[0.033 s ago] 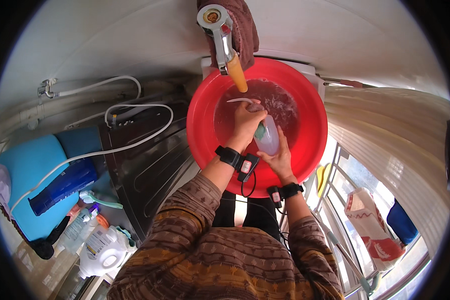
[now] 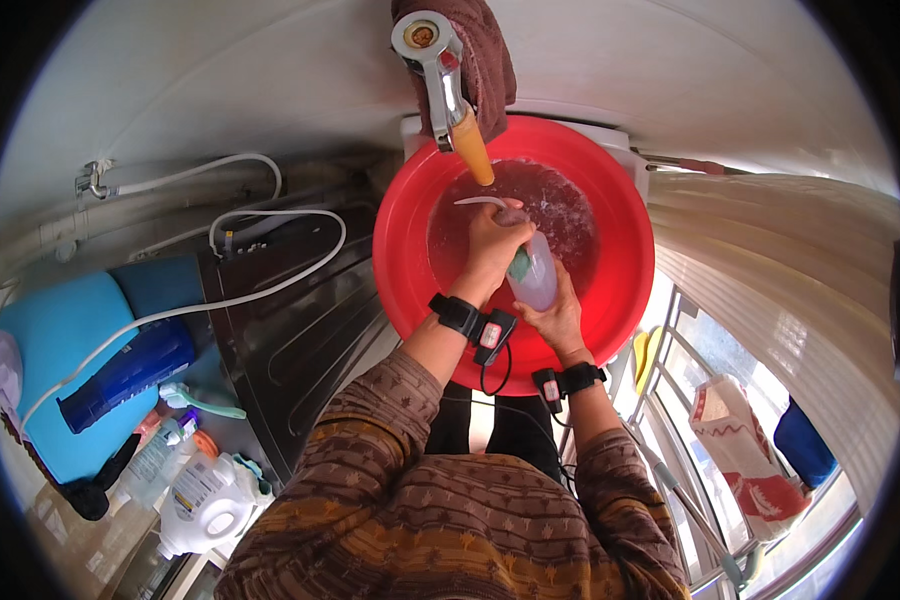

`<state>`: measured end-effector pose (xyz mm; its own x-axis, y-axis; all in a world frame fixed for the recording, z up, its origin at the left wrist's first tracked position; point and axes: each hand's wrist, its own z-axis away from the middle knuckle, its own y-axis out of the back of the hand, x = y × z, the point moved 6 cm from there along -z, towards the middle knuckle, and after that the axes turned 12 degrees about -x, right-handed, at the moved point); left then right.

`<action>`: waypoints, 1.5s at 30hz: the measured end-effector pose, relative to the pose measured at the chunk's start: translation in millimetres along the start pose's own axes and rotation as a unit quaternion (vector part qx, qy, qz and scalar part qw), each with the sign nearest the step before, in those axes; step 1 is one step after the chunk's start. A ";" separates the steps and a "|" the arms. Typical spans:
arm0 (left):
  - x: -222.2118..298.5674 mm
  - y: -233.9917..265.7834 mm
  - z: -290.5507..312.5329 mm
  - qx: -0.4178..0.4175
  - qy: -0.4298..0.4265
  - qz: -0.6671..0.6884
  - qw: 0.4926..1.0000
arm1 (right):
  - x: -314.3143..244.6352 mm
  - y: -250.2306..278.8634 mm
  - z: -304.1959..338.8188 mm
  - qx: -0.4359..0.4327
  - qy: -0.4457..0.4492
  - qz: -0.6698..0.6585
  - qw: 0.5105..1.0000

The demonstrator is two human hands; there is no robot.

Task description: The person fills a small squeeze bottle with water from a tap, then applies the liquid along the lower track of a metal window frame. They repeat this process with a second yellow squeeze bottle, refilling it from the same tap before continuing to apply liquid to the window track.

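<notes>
A red basin (image 2: 410,250) holds soapy water under a metal tap (image 2: 438,70) with an orange spout tip (image 2: 473,155). Over the water, my right hand (image 2: 558,318) grips a clear plastic bottle (image 2: 538,280) from below. My left hand (image 2: 490,240) is closed on a green scrubber (image 2: 519,264) pressed against the bottle's upper end. A thin white curved piece (image 2: 478,201) sticks out past my left fingers. Both wrists carry black bands with small sensors.
A dark cloth (image 2: 490,50) hangs behind the tap. To the left lie a dark metal washboard surface (image 2: 300,330), white hoses (image 2: 220,300), a blue tub (image 2: 60,340), a toothbrush (image 2: 200,402) and white detergent jugs (image 2: 205,505). A rack with bags (image 2: 740,440) stands at the right.
</notes>
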<state>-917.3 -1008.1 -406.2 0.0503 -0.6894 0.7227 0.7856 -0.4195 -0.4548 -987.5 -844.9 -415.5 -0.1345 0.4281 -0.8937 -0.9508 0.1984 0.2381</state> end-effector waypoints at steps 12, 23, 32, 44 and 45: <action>21.0 -32.1 13.8 -0.304 0.078 0.054 0.948 | -6.4 -11.7 16.0 -0.274 -0.107 -0.489 0.821; -34.7 -6.3 15.3 -0.091 -0.130 -0.410 0.898 | 38.6 -11.1 -24.5 0.079 -0.096 -0.094 0.988; -34.5 100.5 -45.8 0.150 -0.025 -0.626 0.765 | 97.1 11.4 -57.3 0.108 -0.128 -0.111 0.980; -83.0 5.6 -22.3 -0.025 0.002 -0.205 0.978 | 126.0 4.6 -77.2 0.058 -0.069 -0.286 0.954; -74.4 -11.7 -18.6 -0.055 -0.018 -0.215 0.975 | 121.2 -0.7 -78.2 0.038 -0.038 -0.323 0.945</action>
<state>-941.7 -962.9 -464.3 -0.2465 -0.4161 0.8753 0.6686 -0.7268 -0.1572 -1025.0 -862.2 -553.7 0.4895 0.2581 -0.8329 -0.8052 0.5004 -0.3182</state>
